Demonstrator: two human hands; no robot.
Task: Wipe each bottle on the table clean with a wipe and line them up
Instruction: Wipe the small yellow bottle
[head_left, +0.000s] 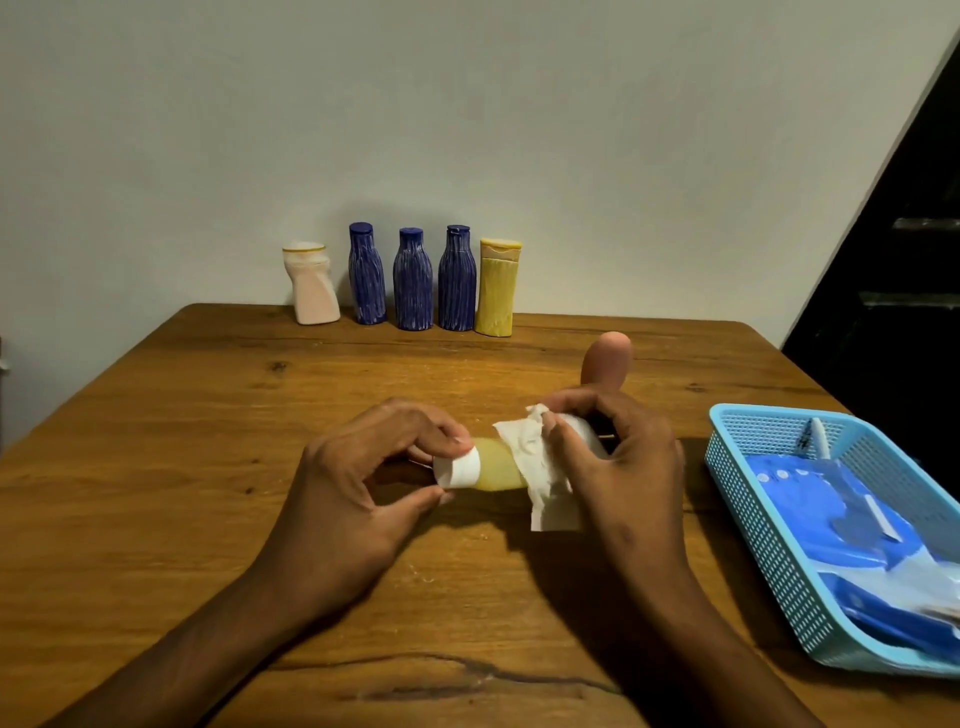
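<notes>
At frame centre, left hand pinching bottle by its cap; right hand gripping wipe around it.

Dim, warm indoor light falls from above and in front onto the worktop, brightest near its centre. Soft dark shadows pool beneath the hands. Wide-angle distortion bends the worktop's edges; detail looks soft and smeared throughout.

Left hand pinches yellow bottle cap end (held sideways); right hand presses wipe around it.
</notes>
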